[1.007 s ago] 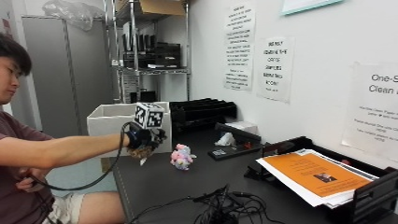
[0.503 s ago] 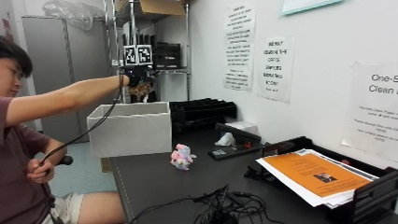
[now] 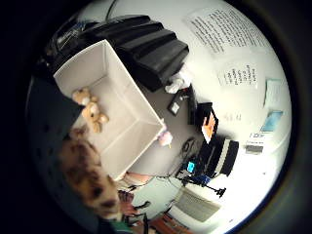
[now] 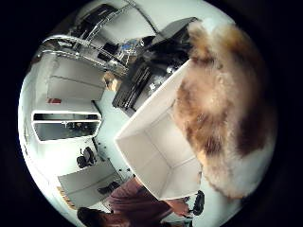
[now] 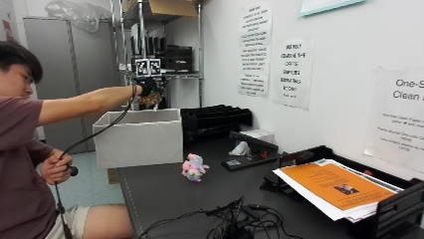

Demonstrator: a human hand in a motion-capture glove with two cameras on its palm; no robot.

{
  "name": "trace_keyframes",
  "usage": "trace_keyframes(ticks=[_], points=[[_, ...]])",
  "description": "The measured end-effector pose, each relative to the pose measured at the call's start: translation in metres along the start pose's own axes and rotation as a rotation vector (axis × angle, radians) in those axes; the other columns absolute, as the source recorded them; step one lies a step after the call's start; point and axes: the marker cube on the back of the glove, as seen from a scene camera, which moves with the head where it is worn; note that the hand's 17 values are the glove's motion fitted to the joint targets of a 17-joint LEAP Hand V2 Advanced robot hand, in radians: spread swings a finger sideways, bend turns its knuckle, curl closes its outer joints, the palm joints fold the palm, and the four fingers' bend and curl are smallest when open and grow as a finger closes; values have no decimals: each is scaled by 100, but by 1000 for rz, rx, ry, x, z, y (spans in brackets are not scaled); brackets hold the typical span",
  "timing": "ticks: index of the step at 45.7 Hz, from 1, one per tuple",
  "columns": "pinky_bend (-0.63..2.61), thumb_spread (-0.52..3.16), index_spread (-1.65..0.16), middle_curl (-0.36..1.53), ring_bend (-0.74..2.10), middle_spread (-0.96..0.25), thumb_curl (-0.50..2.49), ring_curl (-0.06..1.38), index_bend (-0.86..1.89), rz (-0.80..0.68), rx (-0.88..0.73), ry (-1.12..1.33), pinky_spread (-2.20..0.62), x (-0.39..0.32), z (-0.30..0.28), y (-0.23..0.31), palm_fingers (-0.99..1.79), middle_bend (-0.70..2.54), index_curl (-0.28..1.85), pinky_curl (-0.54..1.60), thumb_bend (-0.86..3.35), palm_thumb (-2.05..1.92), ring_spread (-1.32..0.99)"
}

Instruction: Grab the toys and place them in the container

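A person sits at the end of a dark table (image 5: 172, 199) with the gloved right hand (image 5: 148, 87) raised above the open top of a white fabric container (image 5: 140, 137), which stands at the table's near end. The fingers of that hand are curled round a brown-and-white furry toy (image 5: 152, 99), which hangs just under the glove and over the container's mouth, clear of its rim. In the thumb side palm view the same furry toy (image 4: 222, 109) fills much of the picture, with the container (image 4: 156, 146) open beneath it; in the little finger side view the toy's mottled fur (image 3: 90, 178) shows at the edge and the container (image 3: 122, 126) lies below. Inside it, on the bottom, lies a tan teddy bear (image 3: 90, 109). A small pink plush toy (image 5: 193, 167) sits on the table just in front of the container, apart from its wall; the little finger side view shows it (image 3: 165, 139) beside the container's corner. The person's bare left hand (image 5: 56, 169) is low beside the body, holding a small black object. Behind the container stands a black stacked tray unit (image 5: 215, 119), and further along the table lie a black stapler-like device (image 5: 248, 154), a tangle of black cables (image 5: 232, 221) and a black tray of papers with an orange sheet on top (image 5: 338, 186)
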Motion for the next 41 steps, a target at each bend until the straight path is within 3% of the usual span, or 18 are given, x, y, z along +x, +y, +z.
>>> trace_keyframes(ticks=[1, 2, 3, 4, 9, 11, 13, 18, 23, 30, 41], points=[[127, 19, -52, 120, 166, -42, 107, 90, 108, 0, -2, -3, -40, -1, 1, -2, 52, 136, 57, 56, 25, 75, -45], [130, 22, -51, 119, 166, -45, 108, 90, 103, 7, -7, -9, -40, -1, 3, -4, 29, 122, 57, 57, 29, 79, -46], [131, 19, -51, 120, 169, -43, 107, 91, 108, 22, -20, -18, -40, -1, 4, -6, 48, 135, 62, 59, 25, 75, -45], [131, 19, -51, 120, 168, -43, 108, 90, 105, 40, -48, -24, -40, -1, 7, -8, 48, 134, 60, 57, 25, 75, -45], [146, 39, -43, 116, 167, -43, 104, 87, 70, 133, -336, 9, -39, 5, 26, -8, 17, 116, 56, 59, 14, 62, -43], [146, 58, -33, 107, 150, -40, 98, 82, 42, 144, -423, 45, -31, 7, 30, -4, -47, 95, 50, 61, 5, 44, -39], [148, 69, -28, 97, 120, -31, 91, 76, 33, 142, -458, 66, -22, 10, 33, -1, -88, 61, 47, 60, -3, 33, -29], [134, 89, -21, 81, 79, -15, 79, 63, 13, 138, -402, 43, -9, 18, 31, 6, -74, 23, 37, 53, -6, 20, -17], [119, 102, -18, 68, 58, -6, 69, 53, 4, 167, -381, 25, -2, 39, 20, 21, -60, 8, 30, 47, -5, 11, -9], [107, 112, -16, 55, 44, 0, 59, 46, 1, 238, -319, -54, 3, 82, 4, 44, -50, 6, 23, 42, -3, 5, -2], [100, 119, -16, 41, 37, 3, 50, 43, 0, 431, -364, 16, 5, 152, -22, 78, -43, 8, 15, 38, -2, 4, 2]])
